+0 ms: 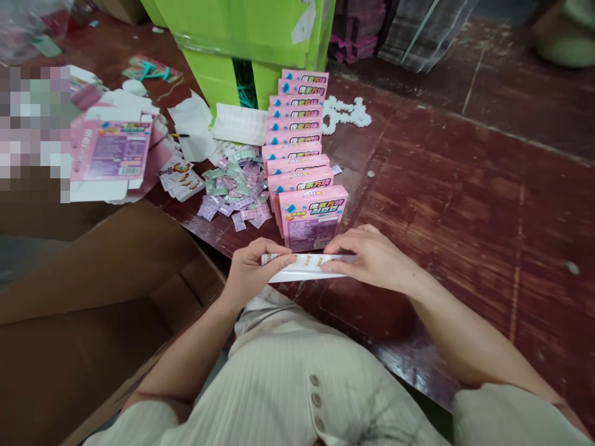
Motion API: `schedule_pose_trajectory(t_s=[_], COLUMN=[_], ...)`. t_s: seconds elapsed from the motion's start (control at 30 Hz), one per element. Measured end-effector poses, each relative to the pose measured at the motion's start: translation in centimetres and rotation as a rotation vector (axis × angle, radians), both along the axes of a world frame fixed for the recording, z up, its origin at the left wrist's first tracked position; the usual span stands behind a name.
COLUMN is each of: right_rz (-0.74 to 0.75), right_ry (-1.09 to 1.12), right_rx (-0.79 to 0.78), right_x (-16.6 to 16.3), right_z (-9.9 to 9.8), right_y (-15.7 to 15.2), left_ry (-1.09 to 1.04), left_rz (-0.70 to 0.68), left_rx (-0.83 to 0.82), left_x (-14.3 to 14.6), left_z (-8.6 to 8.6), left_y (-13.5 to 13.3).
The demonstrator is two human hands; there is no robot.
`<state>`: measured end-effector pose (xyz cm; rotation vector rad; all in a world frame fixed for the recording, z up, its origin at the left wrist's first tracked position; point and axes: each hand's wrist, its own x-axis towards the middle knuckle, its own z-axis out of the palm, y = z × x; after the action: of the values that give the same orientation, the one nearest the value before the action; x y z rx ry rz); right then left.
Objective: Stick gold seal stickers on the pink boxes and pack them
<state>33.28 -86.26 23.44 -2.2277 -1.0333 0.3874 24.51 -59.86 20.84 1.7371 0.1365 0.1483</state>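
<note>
At the table's front edge, my left hand and my right hand pinch the two ends of a long white strip. Small gold-brown print shows along its upper side; whether it is a folded sheet or a sheet of stickers I cannot tell. Directly behind the strip, a pink box stands upright at the front of a row of several like it. Left of that row lies a heap of small pastel packets. Printed cards lie farther left.
Flattened pink cartons are piled at the left. A big open cardboard box stands below them, beside the table. Bright green boxes rise behind the row. White sheets and small white pieces lie near the row on the dark red table.
</note>
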Motion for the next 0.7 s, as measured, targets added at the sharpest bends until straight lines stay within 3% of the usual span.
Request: schedule_pose_trajectory(t_s=[0.2, 0.3, 0.47, 0.7], right_rz=[0.135, 0.181, 0.089, 0.065], right_ry=[0.068, 0.088, 0.194, 0.175], right_rx=[0.106, 0.080, 0.110, 0.217], right_x=[0.5, 0.7, 1.3, 1.6], right_z=[-0.1, -0.1, 0.2, 0.3], right_y=[0.5, 0.5, 0.4, -0.2], left_ry=[0.170, 0.225, 0.161, 0.150], left_rz=[-0.087, -0.060, -0.005, 0.056], left_rx=[-0.283, -0.253, -0.199, -0.231], left_x=[0.4, 0.0, -0.4, -0.3], left_z=[0.0, -0.2, 0.3, 0.2], left_y=[-0.2, -0.4, -0.5, 0.0])
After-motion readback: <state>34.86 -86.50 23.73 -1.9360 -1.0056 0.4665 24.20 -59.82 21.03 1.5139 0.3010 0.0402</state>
